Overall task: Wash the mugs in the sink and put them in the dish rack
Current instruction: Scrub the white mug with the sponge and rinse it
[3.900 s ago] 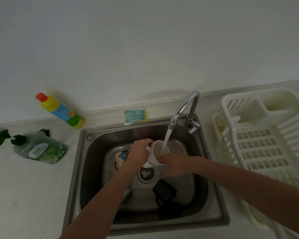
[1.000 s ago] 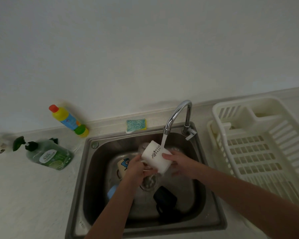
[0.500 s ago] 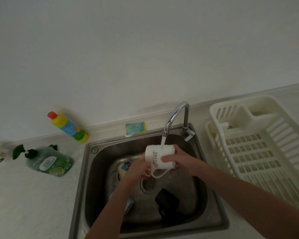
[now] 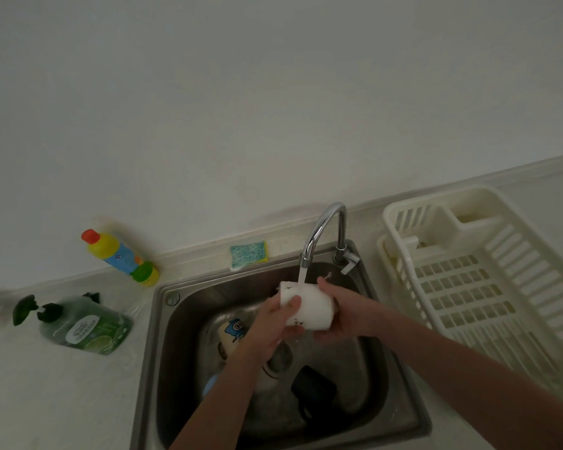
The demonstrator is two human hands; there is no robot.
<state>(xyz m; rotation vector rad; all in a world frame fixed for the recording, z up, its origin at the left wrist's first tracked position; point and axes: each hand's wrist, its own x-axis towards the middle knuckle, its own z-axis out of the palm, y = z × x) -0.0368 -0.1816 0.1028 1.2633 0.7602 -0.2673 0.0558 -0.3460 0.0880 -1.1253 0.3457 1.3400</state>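
Now both hands, left hand (image 4: pixel 270 323) and right hand (image 4: pixel 345 315), are gripping the white mug (image 4: pixel 309 308), turned sideways under the tap (image 4: pixel 322 232) since a moment ago.

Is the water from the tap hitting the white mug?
Touching. The head view shows the stream from the tap landing on the white mug, held by the left hand and right hand.

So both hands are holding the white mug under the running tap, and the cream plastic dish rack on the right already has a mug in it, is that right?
Not quite. The head view shows the cream plastic dish rack holding no mug. The rest stands: left hand and right hand hold the white mug under the running chrome tap.
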